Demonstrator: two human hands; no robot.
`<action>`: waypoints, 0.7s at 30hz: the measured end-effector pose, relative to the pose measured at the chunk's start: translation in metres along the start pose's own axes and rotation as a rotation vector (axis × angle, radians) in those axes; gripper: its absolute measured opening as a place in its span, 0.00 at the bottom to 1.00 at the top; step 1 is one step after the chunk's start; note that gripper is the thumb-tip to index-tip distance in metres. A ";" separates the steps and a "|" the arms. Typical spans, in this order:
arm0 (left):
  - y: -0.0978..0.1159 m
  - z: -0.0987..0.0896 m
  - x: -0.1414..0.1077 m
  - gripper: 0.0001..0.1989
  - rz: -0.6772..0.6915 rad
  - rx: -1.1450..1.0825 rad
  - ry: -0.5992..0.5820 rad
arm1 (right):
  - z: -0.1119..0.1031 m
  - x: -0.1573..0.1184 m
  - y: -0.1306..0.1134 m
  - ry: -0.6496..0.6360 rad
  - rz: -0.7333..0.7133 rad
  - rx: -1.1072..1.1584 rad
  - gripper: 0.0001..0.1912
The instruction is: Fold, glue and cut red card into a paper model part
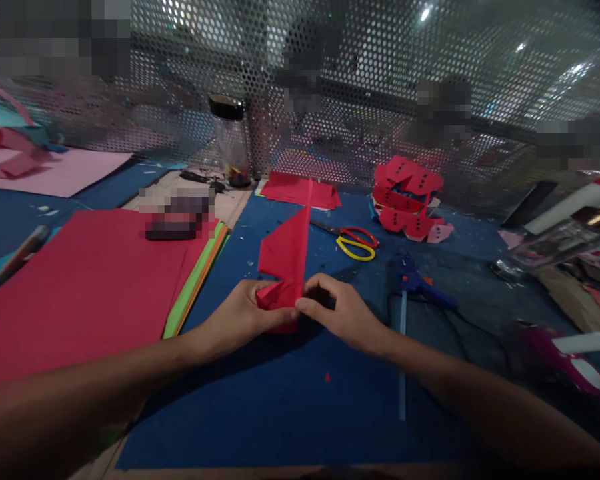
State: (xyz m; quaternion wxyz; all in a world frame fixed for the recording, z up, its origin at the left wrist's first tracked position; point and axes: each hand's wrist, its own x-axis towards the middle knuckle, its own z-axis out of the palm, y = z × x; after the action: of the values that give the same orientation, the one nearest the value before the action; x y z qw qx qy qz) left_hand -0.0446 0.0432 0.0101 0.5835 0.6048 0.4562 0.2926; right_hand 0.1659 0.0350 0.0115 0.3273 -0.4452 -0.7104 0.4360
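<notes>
A folded piece of red paper (286,243) stands over the blue table covering (350,427), its long narrow edge pointing away from me. My left hand (243,308) is closed on its lower left part, thumb laid across the front. At the lower right edge, my right hand (343,310) pinches the same paper between thumb and fingers. Just beyond lie scissors (357,243) with one red and one yellow handle loop. To the right rests a blue glue gun (420,283) with a pale glue stick (403,360) extending toward me.
Large red sheets (90,287) overlie green and orange ones at left. A clear bottle (233,147) stands by the perforated metal screen (190,73). Red cut pieces (300,190) lie behind the scissors; a dotted red paper construction (405,200) stands back right. A cord crosses the right side.
</notes>
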 end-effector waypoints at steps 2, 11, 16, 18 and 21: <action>-0.001 0.001 0.000 0.19 0.011 -0.012 -0.022 | 0.000 0.000 0.000 -0.005 -0.019 0.002 0.09; 0.004 0.001 -0.003 0.17 0.053 -0.026 -0.152 | 0.000 -0.001 0.000 -0.067 0.000 0.093 0.12; 0.005 0.000 -0.003 0.17 0.035 -0.037 -0.152 | -0.001 -0.001 -0.001 -0.033 -0.032 0.044 0.12; 0.004 0.000 -0.003 0.17 0.009 -0.041 -0.148 | -0.001 -0.001 -0.002 -0.007 -0.033 0.030 0.11; 0.003 -0.001 -0.002 0.17 -0.030 -0.025 -0.151 | -0.002 0.001 -0.003 0.035 -0.026 0.030 0.10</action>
State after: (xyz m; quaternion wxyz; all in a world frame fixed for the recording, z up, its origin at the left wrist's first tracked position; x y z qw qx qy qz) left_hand -0.0456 0.0424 0.0137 0.6283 0.6108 0.4161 0.2431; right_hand 0.1665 0.0357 0.0156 0.3521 -0.4386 -0.7034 0.4346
